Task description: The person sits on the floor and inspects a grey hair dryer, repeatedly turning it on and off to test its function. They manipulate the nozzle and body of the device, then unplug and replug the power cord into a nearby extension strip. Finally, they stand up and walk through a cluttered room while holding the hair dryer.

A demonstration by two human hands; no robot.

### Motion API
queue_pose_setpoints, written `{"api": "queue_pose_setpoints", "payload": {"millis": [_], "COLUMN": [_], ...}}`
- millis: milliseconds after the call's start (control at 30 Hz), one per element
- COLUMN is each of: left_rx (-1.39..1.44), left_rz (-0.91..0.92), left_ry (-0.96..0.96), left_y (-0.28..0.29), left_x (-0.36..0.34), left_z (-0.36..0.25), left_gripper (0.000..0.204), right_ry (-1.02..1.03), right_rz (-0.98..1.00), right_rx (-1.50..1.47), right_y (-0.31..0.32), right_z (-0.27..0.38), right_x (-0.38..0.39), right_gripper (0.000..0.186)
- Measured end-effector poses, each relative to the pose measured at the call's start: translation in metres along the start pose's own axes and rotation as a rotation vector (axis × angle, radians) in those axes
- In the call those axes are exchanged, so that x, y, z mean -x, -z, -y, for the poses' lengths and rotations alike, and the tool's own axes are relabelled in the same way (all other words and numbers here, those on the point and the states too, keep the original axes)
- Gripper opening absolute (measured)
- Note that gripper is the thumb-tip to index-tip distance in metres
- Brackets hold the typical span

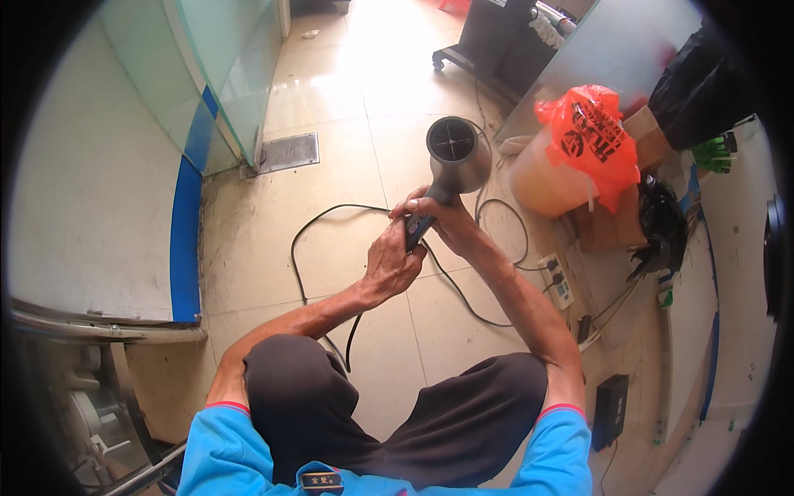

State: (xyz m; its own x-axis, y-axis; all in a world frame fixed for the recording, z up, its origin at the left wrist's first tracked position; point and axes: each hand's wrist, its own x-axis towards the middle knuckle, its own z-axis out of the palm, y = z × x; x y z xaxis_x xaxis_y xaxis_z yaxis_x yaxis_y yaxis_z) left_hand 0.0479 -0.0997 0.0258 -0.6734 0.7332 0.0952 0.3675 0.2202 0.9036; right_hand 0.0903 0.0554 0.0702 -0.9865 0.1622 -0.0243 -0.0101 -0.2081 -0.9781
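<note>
A dark grey hair dryer (468,169) is held up in front of my knees, its round nozzle with a cross-shaped insert facing up toward me. My left hand (393,258) is wrapped round the lower end of the handle (419,229), near its switches. Higher up, my right hand (451,221) grips the handle just below the barrel, with its fingers partly hidden behind it. A black cord (331,210) loops over the floor tiles below my hands.
A power strip (557,281) with plugs in it lies at the right. Beyond it stands a pale bucket (542,178) with an orange plastic bag (591,145) over it, beside a cardboard box (608,227). A glass door (223,74) is at the left, and a black box (610,412) lies near right.
</note>
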Motion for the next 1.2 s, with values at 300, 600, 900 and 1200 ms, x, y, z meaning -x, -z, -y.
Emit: {"api": "queue_pose_setpoints", "payload": {"millis": [300,600,900,1200], "left_rx": [0.421,0.767,0.866,0.948], "left_rz": [0.197,0.383,0.405,0.434], "left_ry": [0.165,0.3,0.313,0.336], "left_y": [0.0,0.003,0.003,0.004], "left_x": [-0.001,0.0,0.001,0.001], "left_z": [-0.008,-0.004,-0.001,-0.002], "left_gripper": [0.031,0.016,0.016,0.015], "right_ry": [-0.075,-0.128,-0.135,-0.146], "right_rz": [-0.226,-0.311,-0.313,-0.274], "right_rx": [0.101,0.115,0.159,0.189], "right_y": [-0.012,-0.018,-0.019,-0.02], "right_z": [0.001,0.0,-0.006,-0.002], "right_x": [0.003,0.005,0.003,0.006], "right_gripper": [0.03,0.042,0.047,0.049]}}
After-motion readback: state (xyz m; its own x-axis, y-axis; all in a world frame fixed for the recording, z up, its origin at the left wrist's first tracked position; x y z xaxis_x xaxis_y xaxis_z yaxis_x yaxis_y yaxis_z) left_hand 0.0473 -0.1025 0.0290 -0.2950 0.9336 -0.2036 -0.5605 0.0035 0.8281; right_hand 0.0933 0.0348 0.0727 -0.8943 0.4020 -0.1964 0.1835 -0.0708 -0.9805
